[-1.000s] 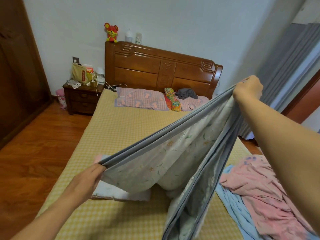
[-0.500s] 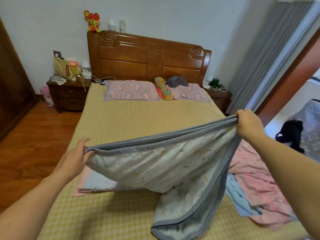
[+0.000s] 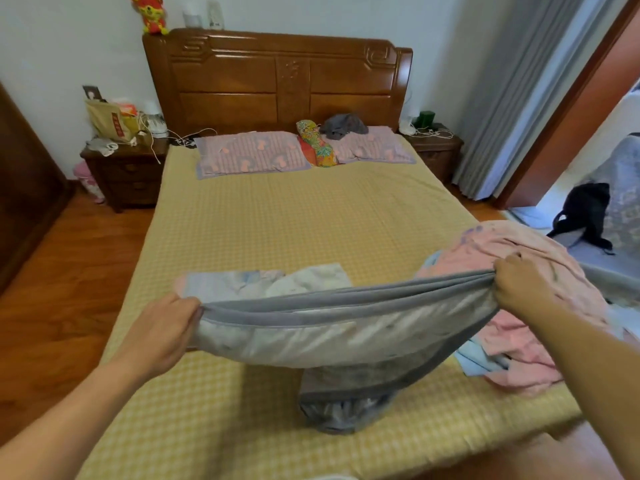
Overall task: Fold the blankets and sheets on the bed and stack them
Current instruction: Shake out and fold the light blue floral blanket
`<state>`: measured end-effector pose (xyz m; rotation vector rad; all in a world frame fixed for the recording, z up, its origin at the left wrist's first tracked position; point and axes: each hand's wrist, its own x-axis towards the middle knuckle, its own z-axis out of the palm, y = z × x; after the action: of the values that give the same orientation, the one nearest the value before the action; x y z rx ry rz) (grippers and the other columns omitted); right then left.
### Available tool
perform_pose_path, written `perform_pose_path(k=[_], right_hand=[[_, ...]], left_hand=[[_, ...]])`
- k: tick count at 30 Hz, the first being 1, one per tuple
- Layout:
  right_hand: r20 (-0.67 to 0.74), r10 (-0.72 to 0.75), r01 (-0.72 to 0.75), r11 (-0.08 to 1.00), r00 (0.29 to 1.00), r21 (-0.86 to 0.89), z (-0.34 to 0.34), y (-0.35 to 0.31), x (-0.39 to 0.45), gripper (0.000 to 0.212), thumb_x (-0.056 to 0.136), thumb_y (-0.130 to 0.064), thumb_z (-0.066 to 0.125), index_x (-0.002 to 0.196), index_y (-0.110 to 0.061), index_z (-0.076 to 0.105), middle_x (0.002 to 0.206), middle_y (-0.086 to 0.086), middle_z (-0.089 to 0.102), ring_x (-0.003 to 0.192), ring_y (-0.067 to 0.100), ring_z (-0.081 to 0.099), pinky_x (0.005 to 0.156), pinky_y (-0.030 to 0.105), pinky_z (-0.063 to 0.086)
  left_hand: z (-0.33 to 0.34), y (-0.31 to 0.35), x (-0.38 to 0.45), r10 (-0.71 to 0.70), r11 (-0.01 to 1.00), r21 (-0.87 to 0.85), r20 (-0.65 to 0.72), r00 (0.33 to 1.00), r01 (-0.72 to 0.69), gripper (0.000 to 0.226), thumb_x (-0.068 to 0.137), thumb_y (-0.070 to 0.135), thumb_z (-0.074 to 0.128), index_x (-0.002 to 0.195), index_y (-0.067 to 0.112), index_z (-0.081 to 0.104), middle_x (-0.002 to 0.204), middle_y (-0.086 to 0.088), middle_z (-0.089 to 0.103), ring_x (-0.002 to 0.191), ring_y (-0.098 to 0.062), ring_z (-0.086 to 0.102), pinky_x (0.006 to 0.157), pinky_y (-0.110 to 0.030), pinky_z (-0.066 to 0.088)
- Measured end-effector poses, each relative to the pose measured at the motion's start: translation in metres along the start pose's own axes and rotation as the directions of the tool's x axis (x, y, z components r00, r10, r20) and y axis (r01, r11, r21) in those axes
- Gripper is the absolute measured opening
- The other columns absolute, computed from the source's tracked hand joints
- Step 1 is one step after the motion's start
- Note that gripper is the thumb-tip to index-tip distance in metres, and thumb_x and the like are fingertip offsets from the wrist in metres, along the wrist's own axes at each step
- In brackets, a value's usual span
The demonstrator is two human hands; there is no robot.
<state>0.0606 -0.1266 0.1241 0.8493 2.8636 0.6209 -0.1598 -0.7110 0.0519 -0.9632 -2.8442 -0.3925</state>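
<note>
Left hand: the left hand (image 3: 162, 332) pinches the left end of the grey-bordered, pale floral quilted blanket (image 3: 332, 337), fingers (image 3: 188, 315) curled over its bunched grey edge.
Right hand: the right hand (image 3: 523, 287) grips the right end of the same edge, fingers closed round the gathered layers.
Blanket: it hangs stretched between both hands above the foot of the bed; the top edge runs hand to hand in several stacked grey layers, the middle sags, and the lowest part rests crumpled on the yellow checked bed sheet (image 3: 294, 223).
Folded item: a pale white-and-blue folded cloth (image 3: 263, 280) lies flat on the sheet just beyond the held edge.
Loose pile: a crumpled pink sheet (image 3: 512, 344) with a light blue cloth (image 3: 481, 362) under it lies at the bed's right side, beside and behind the right hand.
Far end: two purple patterned pillows (image 3: 252, 154) and a dark wooden headboard (image 3: 277, 77).
</note>
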Motion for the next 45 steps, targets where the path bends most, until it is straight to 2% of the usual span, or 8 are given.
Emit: perform_pose_path(k=[5,9,16,22,30,34,37,45], right_hand=[[0.357,-0.337,0.175,0.893,0.871,0.415,0.053,-0.039,-0.069,0.024,0.084,-0.012,0.045,0.061,-0.015,0.041,0.062,0.003,0.041,0.06,0.02,0.041,0.051,0.028,0.028],[0.541,-0.334,0.158,0.925,0.771,0.346,0.119,0.018,-0.115,0.019,0.089,-0.007,0.06,0.073,-0.016,0.058,0.075,0.006,0.056,0.071,0.021,0.053,0.057,0.021,0.037],[0.263,-0.432,0.273,0.836,0.863,0.477,0.177,0.059,-0.17,0.042,0.098,-0.062,0.036,0.085,-0.027,0.057,0.083,-0.003,0.063,0.078,0.017,0.061,0.069,0.035,0.048],[0.159,-0.779,0.681,0.612,0.607,0.401,0.234,0.072,-0.208,0.025,0.09,-0.05,0.036,0.094,-0.029,0.049,0.085,-0.005,0.061,0.078,0.019,0.063,0.065,0.034,0.048],[0.457,-0.124,-0.129,0.866,0.881,0.483,0.282,0.034,-0.251,0.027,0.085,-0.009,0.058,0.112,-0.01,0.056,0.115,0.016,0.05,0.1,0.039,0.051,0.077,0.04,0.045],[0.813,0.218,-0.83,0.296,0.541,0.473,0.298,0.019,-0.279,0.021,0.091,0.0,0.051,0.108,0.0,0.063,0.114,0.026,0.056,0.074,0.036,0.062,0.059,0.041,0.059],[0.961,0.077,-0.893,-0.356,0.264,0.274,0.29,0.007,-0.295,0.036,0.099,0.011,0.041,0.131,0.0,0.052,0.123,0.022,0.055,0.08,0.028,0.064,0.068,0.038,0.063],[0.971,-0.185,-0.842,-0.539,0.152,0.03,0.28,0.025,-0.295,0.039,0.096,0.018,0.042,0.131,0.003,0.051,0.1,0.019,0.059,0.086,0.03,0.061,0.044,0.033,0.058]], left_hand=[[0.067,0.016,-0.031,-0.475,0.877,0.104,0.326,0.817,0.469,0.025,0.103,0.031,0.03,0.107,0.031,0.055,0.118,-0.003,0.064,0.103,-0.025,0.061,0.082,-0.035,0.049],[0.062,0.068,-0.082,-0.597,0.802,0.17,0.215,0.773,0.572,0.043,0.103,0.036,0.043,0.064,0.024,0.056,0.074,-0.002,0.064,0.074,-0.027,0.06,0.064,-0.038,0.047],[0.069,0.165,-0.105,-0.397,0.916,-0.036,0.071,0.915,0.4,0.061,0.101,0.047,0.053,0.047,0.021,0.046,0.046,0.004,0.05,0.057,-0.021,0.052,0.065,-0.045,0.047],[0.084,0.155,-0.189,-0.58,0.789,0.407,0.243,0.778,0.461,0.02,0.102,0.025,0.042,0.104,0.022,0.062,0.08,0.003,0.056,0.068,-0.025,0.055,0.058,-0.038,0.039],[0.132,0.228,-0.254,-0.829,0.559,0.393,0.239,0.506,0.73,0.037,0.109,0.034,0.028,0.108,0.013,0.058,0.105,-0.013,0.065,0.093,-0.037,0.066,0.067,-0.04,0.044],[0.143,0.235,-0.26,-0.951,0.268,0.054,0.178,0.255,0.962,0.027,0.104,0.026,0.051,0.093,0.006,0.065,0.089,-0.015,0.065,0.079,-0.033,0.055,0.07,-0.042,0.05],[0.142,0.248,-0.259,-0.997,-0.026,-0.321,0.073,-0.003,0.947,0.012,0.093,0.005,0.063,0.1,0.013,0.057,0.106,-0.012,0.06,0.088,-0.033,0.056,0.073,-0.043,0.05],[0.129,0.209,-0.277,-0.653,-0.461,-0.055,0.696,-0.297,0.886,0.039,0.087,-0.017,0.057,0.125,-0.005,0.056,0.117,-0.018,0.053,0.102,-0.038,0.058,0.089,-0.045,0.052]])
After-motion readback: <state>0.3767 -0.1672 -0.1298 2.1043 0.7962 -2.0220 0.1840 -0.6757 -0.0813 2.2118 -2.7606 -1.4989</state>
